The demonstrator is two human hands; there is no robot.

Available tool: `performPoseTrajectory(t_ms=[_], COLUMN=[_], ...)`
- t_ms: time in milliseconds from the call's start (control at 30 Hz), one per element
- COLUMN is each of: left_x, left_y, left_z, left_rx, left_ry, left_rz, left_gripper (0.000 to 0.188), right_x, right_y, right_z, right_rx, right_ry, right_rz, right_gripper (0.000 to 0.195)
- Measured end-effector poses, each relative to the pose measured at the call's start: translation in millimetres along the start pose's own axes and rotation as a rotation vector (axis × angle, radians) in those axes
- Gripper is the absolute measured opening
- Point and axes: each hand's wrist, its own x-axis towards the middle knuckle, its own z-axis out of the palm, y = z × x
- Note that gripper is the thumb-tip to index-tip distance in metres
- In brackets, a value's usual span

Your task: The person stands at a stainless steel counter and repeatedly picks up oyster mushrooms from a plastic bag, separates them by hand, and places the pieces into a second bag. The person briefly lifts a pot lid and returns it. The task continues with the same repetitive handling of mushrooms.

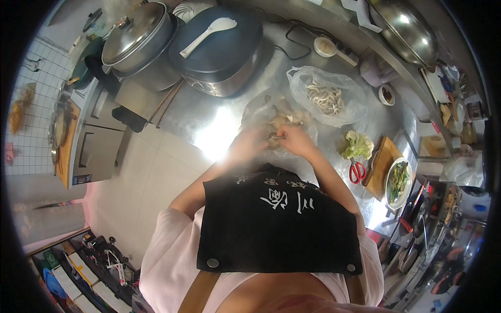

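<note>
Both my hands meet over a clear plastic bag of oyster mushrooms [282, 117] on the stainless steel counter. My left hand [252, 143] is blurred by haze, its fingers at a mushroom piece. My right hand [294, 139] pinches the same small piece [276, 137] from the other side. Just beyond, a second clear plastic bag [350, 105] stands open with torn mushroom strips [325, 98] in it. To the right lie a cauliflower piece [357, 145] and scissors with red handles [357, 173].
A large lidded cooker [223, 80] bears a white rice paddle [209, 35]; a lidded metal pot [135, 35] stands left of it. At right are a wooden board [381, 164] and a plate of leafy greens [398, 184]. A small bowl [325, 47] sits near a power strip [346, 53].
</note>
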Motion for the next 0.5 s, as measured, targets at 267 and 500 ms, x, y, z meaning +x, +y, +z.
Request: performPoseTrajectory(t_ms=[267,500], left_x=[39.0,40.3], left_y=[37.4,67.4], left_z=[-16.5,-17.5], left_rx=[-0.751,-1.427], left_ry=[-0.331,-0.170], left_rz=[-0.306,-0.221], left_gripper=[0.029,0.023], right_x=[-16.3,-33.8], right_y=[-31.7,-52.8], right_z=[-38.7,-56.2], right_rx=[0.794,1.039], right_ry=[0.301,0.133], right_rz=[-0.046,-0.026], right_gripper=[0.027,0.023])
